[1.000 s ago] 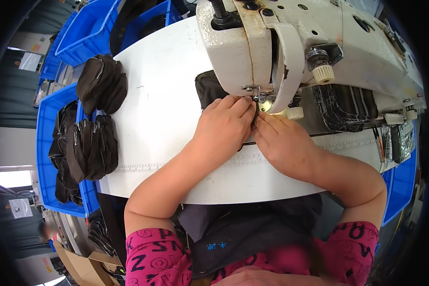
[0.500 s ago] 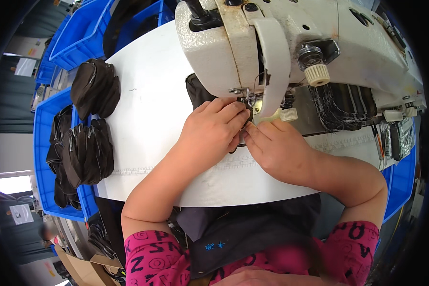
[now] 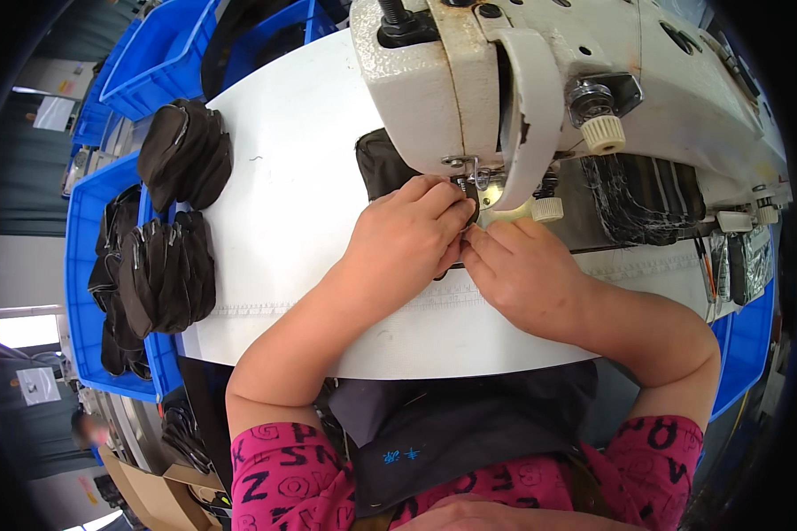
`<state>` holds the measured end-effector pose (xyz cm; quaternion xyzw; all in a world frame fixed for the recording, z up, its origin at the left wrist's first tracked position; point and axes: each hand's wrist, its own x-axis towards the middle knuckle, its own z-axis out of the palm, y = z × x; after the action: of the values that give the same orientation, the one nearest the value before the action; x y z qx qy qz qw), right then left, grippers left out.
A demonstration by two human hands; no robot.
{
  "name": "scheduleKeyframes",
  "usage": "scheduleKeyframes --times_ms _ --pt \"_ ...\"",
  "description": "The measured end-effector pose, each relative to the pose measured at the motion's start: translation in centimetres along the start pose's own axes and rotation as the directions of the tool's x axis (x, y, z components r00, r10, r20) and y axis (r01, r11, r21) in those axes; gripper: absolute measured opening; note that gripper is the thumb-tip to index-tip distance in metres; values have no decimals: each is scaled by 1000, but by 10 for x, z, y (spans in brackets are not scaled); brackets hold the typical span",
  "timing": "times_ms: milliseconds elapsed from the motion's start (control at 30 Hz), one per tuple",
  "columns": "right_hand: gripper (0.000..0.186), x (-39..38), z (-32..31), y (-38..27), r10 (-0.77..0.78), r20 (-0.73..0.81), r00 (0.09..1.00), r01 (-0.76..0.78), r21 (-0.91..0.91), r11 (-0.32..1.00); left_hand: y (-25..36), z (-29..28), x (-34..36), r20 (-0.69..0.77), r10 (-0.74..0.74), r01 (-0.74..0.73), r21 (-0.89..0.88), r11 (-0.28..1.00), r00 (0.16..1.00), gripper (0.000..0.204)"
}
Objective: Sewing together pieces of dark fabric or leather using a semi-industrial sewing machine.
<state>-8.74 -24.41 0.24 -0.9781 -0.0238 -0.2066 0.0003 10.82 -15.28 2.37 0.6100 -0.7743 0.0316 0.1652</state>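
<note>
A white sewing machine [image 3: 412, 97] stands over a white table. Its needle area is right at my fingertips. A dark piece of fabric [image 3: 379, 166] lies under the machine head, partly covered by my hand. My left hand [image 3: 412, 226] rests on this fabric, fingers bent and closed on it beside the presser foot. Close against it, my right hand [image 3: 530, 270] pinches the near edge of the same piece between thumb and fingers. The exact grip points are mostly hidden behind the fingers.
Stacks of dark sewn fabric pieces [image 3: 168, 274] sit at the left table edge, over a blue bin [image 3: 81, 265]. Another dark stack [image 3: 651, 199] with loose threads lies right of the needle. A printed ruler strip [image 3: 257, 310] crosses the table. Blue crates [image 3: 155, 62] stand at the back left.
The whole view has shifted slightly, so the machine appears a little farther right. Both hands stay at the needle on the fabric, with hardly any change in grip.
</note>
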Motion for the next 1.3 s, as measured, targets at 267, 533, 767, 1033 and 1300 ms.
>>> scheduleKeyframes --times_ms 267,533,767,1033,1300 --pt "26 3 2 5 99 30 995 -100 29 995 3 4 5 33 -71 67 98 993 997 39" --pt "33 3 -1 8 108 -7 994 -107 24 994 -17 -3 1 18 -157 156 -257 954 987 35" --pt "43 4 7 4 105 -38 994 -104 45 994 -28 2 3 137 -313 336 -541 771 940 27" --pt "43 7 8 1 104 25 994 -107 173 979 -23 3 -1 -54 -317 261 -445 857 947 13" --pt "37 0 11 4 132 -41 990 -123 166 978 -11 -17 -3 -71 -92 85 -95 992 993 21"
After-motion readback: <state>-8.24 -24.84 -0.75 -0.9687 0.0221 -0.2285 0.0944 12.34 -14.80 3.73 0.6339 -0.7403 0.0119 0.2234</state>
